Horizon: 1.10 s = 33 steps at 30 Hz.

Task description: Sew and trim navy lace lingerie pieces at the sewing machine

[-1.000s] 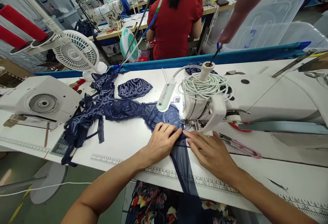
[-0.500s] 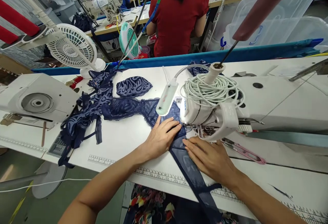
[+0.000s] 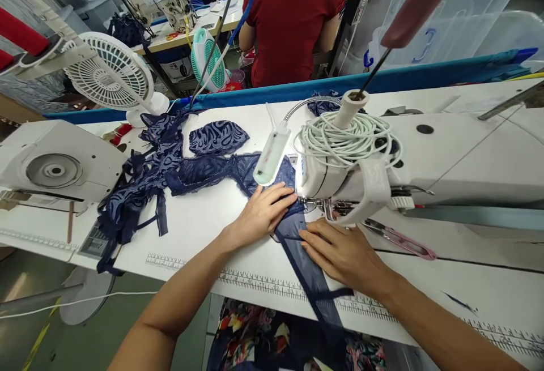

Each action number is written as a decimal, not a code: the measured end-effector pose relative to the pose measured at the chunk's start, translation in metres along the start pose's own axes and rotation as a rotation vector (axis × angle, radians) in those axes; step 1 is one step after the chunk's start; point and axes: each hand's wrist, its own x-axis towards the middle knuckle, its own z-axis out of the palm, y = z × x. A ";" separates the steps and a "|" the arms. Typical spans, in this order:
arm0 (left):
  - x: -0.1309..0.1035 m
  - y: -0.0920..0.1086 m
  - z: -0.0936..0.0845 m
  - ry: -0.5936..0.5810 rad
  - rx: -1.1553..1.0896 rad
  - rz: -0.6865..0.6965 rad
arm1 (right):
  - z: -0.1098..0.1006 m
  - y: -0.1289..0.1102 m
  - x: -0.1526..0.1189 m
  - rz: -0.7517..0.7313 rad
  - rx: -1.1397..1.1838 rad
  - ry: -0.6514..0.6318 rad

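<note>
My left hand (image 3: 266, 212) lies flat with spread fingers on navy lace fabric (image 3: 244, 170), just left of the sewing machine head (image 3: 335, 181). Beside the needle area my right hand (image 3: 340, 246) rests on the sheer navy band (image 3: 304, 252), fingers stretched out and its upper edge partly hidden by the machine. The band runs down over the table's front edge toward the lap. A lit lamp (image 3: 272, 156) on a bendable neck hangs above the lace. To the left, the lace joins a pile of navy patterned pieces (image 3: 157, 161).
A loose navy cup piece (image 3: 219, 137) lies behind the lace. Pink-handled snips (image 3: 410, 245) are right of my right hand. A white fan (image 3: 110, 71) and another machine (image 3: 63, 156) stand at left. Beyond the blue edge sits a person in red (image 3: 293, 25).
The band has slid slightly up and away from the lap, its side strap now higher. Both hands stay on the fabric. The whole view has shifted a little.
</note>
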 end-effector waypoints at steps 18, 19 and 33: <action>-0.082 0.034 -0.021 0.430 0.211 -0.490 | 0.015 -0.032 0.008 -0.264 0.220 0.094; -0.087 0.036 -0.021 0.519 0.206 -0.665 | 0.016 -0.036 0.009 -0.289 0.236 0.094; -0.129 0.056 -0.073 0.709 -0.443 -0.824 | -0.028 -0.094 0.023 -0.182 0.537 0.092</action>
